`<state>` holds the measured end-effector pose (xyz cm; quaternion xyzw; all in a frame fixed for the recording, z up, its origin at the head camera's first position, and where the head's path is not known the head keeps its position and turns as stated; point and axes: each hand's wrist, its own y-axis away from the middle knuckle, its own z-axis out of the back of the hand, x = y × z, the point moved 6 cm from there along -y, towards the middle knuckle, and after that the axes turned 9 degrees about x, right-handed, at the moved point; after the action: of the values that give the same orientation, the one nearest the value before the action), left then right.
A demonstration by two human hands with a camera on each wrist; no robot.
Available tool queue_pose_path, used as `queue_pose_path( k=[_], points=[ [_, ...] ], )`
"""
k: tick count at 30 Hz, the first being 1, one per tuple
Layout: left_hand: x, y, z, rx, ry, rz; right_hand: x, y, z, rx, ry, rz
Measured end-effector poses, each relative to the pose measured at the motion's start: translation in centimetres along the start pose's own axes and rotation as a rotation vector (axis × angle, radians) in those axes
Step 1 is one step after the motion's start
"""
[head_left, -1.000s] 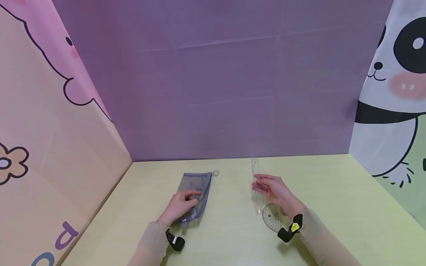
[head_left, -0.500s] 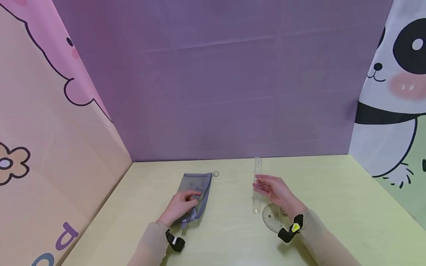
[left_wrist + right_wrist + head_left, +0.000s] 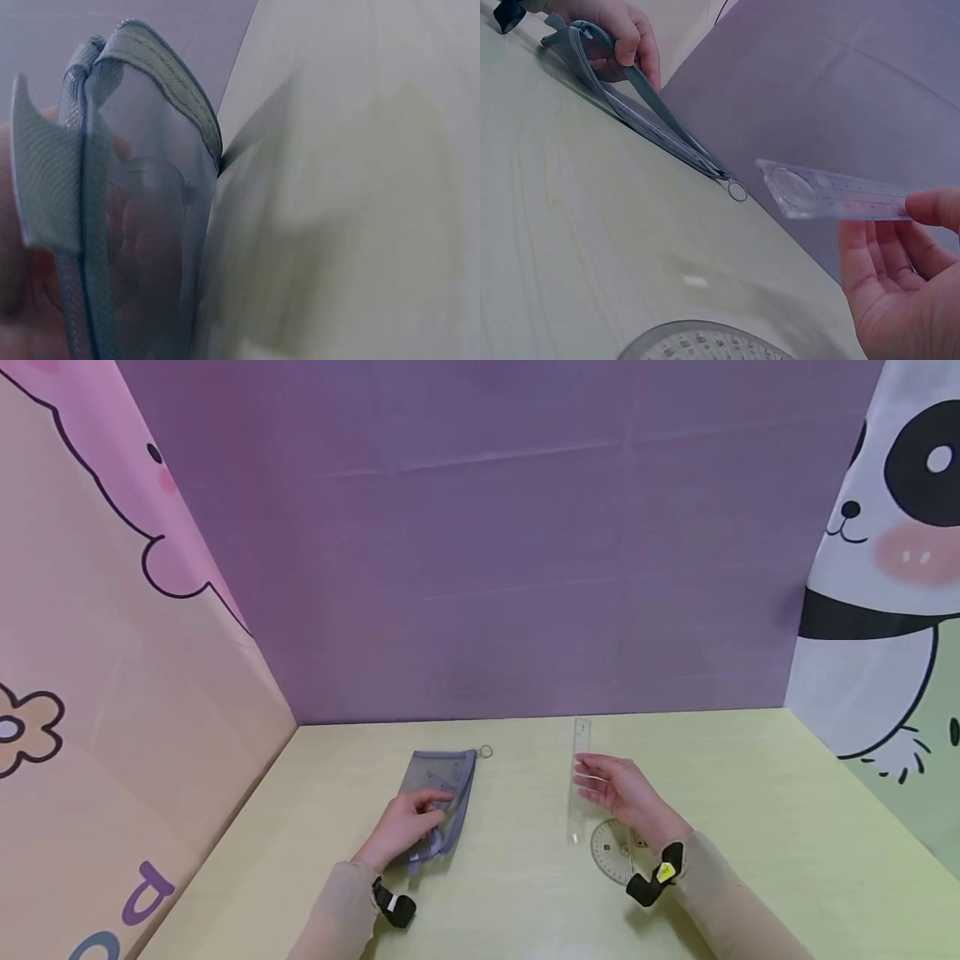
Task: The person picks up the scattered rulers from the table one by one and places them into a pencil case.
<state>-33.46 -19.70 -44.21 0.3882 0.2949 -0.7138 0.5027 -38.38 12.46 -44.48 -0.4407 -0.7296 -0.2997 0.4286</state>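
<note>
A grey-blue see-through zip pouch [image 3: 442, 777] stands partly gaping at left centre. My left hand [image 3: 408, 825] pinches its upper edge, the thumb lapping over the rim in the right wrist view. Some markings show faintly through the mesh. In the left wrist view the pouch [image 3: 157, 225] hides part of that hand. My right hand [image 3: 618, 789] holds a clear plastic ruler [image 3: 579, 739] between thumb and fingers. The right wrist view shows the ruler [image 3: 832, 195] raised off the table. Below this hand lies a clear round protractor [image 3: 611, 852], partly covered by the wrist.
The pale wood-grain table [image 3: 510, 902] ends at a purple backdrop [image 3: 480, 568]. Printed cartoon panels stand at left and right. A small metal ring [image 3: 485, 751] hangs from the pouch's far corner.
In my right hand the ruler has turned slightly, its far end shifting right and its near end a little left. My left hand and the pouch keep their place.
</note>
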Motion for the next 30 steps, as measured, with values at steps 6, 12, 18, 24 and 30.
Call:
queue_pose_path(
  k=[6,12,18,24,30],
  points=[
    [-0.1,0.1,0.0,0.004,-0.004,0.005,-0.1,-0.2,0.0,0.006,-0.002,-0.004],
    [-0.3,0.2,0.1,0.006,0.0,0.0,-0.5,-0.4,0.0,0.009,-0.017,-0.012],
    [-0.3,0.2,0.3,-0.001,-0.015,-0.013,-0.8,-0.5,-0.1,0.014,-0.041,-0.019],
    [-0.3,0.1,0.3,-0.01,-0.073,-0.021,-1.0,-0.3,-0.3,0.061,-0.063,-0.024],
    [-0.7,-0.1,0.4,-0.038,-0.114,-0.042,-0.9,-0.3,-0.3,0.074,-0.065,-0.022]
  ],
)
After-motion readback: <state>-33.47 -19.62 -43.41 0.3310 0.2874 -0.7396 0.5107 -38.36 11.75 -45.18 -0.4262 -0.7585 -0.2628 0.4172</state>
